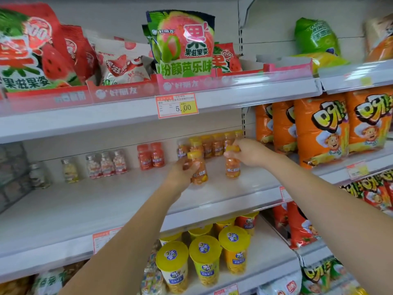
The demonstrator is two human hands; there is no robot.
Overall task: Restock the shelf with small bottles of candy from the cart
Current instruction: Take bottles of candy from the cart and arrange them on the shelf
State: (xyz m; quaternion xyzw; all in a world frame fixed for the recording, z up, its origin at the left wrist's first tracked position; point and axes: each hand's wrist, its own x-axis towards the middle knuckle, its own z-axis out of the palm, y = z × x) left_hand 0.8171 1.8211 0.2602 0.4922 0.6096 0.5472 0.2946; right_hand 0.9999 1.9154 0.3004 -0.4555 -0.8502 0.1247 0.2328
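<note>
Only the head view here, so this is all from that.

We're in the placing step. Both hands are up at the middle shelf [106, 201] with one small orange candy bottle each. The left hand [180, 175] has its fingers [191, 167] wrapped round the body of a yellow-capped bottle [200, 173], tilted a bit and held just above the shelf board. The right hand [248, 153] pinches the second bottle [232, 167] by its yellow cap, upright and low over the shelf. I can't tell whether its base is touching down yet. So neither hand is loose; both are grasping a bottle.

Right behind them is the back row [214, 143] of the same orange bottles against the rear wall. To the left are a couple of red bottles [151, 155] and, further along, some clear bottles [106, 163]. The cart isn't in view at all.

My guess for the next move: set each bottle upright in front of the matching row, label facing out, then let go. The left one needs straightening first. It's worth going gently, since those little bottles look light and easy to knock over.
</note>
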